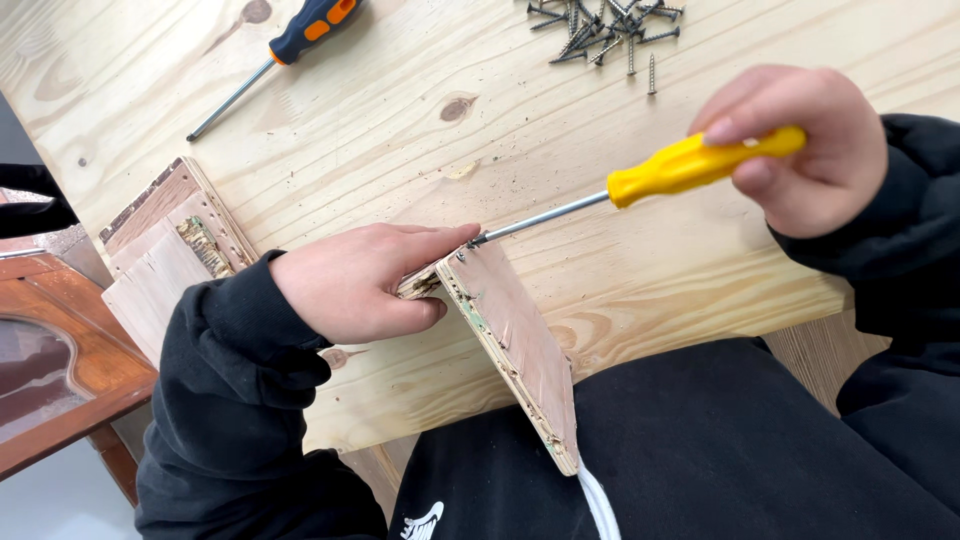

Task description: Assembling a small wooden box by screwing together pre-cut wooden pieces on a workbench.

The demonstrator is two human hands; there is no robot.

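Left hand (355, 283) pinched the stiff, light plywood piece (520, 350) at its top edge; right hand (800, 150) was clamped around the yellow screwdriver (640, 185), tip at a screw.

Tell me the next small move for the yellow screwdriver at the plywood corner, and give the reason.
Probably keep the tip seated and turn the yellow screwdriver with the right hand. Its shaft meets the top corner of the plywood piece, seemingly at a screw, though the head is too small to confirm. The left hand grips that corner, fingertips right beside the tip, so a slip could hit them.
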